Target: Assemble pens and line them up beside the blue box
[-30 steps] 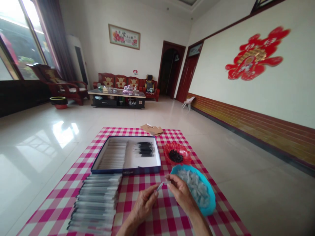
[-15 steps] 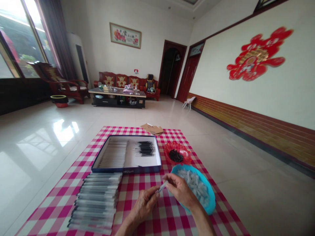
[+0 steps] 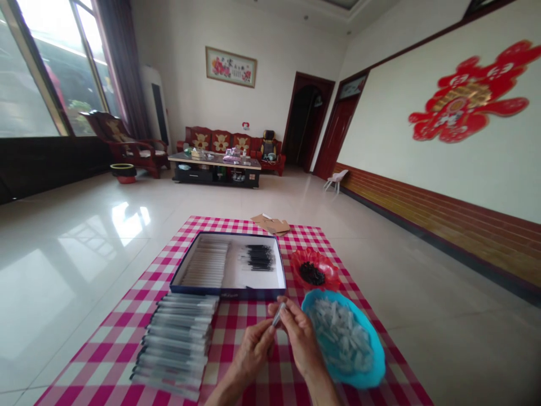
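Over the checked cloth, my left hand (image 3: 253, 347) is closed, thumb and fingers pinching the lower end of a small clear pen cap (image 3: 278, 314). My right hand (image 3: 301, 332) is closed round the upper end of the same piece, just left of the blue bowl. Whether another pen part is inside it I cannot tell. The blue bowl (image 3: 379, 352) holds many loose translucent caps (image 3: 344, 332). Left of my hands lies a row of clear-barrelled pens (image 3: 180, 338), side by side, with dark parts at their left ends.
Behind the pens, a shallow dark-blue box (image 3: 236, 280) holds clear tubes (image 3: 205, 264) and a pile of black-tipped pieces (image 3: 260, 257). A red dish (image 3: 329, 270) contains small black parts (image 3: 311, 273). Brown cardboard (image 3: 273, 225) lies at the table's far edge.
The view has turned left, shifting the scene rightward. My right hand has moved left, away from the bowl, and the clear cap is tilted more upright between my hands.
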`<action>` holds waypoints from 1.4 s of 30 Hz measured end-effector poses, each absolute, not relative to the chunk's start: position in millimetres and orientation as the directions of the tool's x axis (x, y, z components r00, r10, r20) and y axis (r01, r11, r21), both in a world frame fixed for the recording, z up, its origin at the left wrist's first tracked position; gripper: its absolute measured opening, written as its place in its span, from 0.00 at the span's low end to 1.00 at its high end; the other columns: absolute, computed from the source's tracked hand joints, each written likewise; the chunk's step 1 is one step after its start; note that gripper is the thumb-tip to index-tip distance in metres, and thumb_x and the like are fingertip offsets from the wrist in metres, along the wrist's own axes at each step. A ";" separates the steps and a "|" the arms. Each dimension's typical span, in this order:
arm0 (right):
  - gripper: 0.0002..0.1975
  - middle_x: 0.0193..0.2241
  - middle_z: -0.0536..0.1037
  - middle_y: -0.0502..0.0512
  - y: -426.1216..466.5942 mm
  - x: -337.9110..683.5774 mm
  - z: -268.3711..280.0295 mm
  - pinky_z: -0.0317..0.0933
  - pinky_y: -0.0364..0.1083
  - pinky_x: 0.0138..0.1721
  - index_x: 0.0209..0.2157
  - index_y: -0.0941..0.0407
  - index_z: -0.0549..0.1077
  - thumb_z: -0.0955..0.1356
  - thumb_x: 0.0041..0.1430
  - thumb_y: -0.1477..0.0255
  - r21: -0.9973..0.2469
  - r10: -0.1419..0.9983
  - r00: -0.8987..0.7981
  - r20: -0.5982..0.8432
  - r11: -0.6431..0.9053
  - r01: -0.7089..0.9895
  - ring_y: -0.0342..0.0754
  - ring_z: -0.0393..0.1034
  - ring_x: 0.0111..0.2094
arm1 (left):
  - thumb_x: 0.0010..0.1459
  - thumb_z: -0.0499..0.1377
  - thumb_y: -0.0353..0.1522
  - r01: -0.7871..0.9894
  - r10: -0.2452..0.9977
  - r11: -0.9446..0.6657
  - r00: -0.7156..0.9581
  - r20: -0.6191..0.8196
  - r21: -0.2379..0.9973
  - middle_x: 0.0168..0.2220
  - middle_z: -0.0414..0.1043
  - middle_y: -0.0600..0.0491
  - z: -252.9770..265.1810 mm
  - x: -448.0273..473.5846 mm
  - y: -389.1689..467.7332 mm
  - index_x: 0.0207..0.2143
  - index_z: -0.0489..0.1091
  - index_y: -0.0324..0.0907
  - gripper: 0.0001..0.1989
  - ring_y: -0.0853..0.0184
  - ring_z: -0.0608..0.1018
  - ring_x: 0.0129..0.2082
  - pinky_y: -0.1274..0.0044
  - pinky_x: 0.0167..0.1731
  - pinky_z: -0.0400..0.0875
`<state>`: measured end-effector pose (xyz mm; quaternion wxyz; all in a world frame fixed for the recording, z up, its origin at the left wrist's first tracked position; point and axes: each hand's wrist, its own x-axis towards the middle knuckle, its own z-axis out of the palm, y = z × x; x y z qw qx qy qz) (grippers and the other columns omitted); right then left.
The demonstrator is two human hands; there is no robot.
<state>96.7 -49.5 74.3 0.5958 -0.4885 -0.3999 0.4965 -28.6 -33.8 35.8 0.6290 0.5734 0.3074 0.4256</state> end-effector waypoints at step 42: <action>0.25 0.31 0.82 0.52 -43.7 76.9 30.1 0.69 0.47 0.35 0.36 0.53 0.74 0.79 0.32 0.66 -0.625 0.900 0.203 -0.387 -0.094 -0.775 0.52 0.76 0.36 | 0.61 0.45 0.23 0.875 0.931 -0.310 0.359 -0.067 0.371 0.48 0.73 0.43 55.3 -28.0 -50.9 0.62 0.56 0.42 0.26 0.59 0.79 0.40 0.74 0.36 0.70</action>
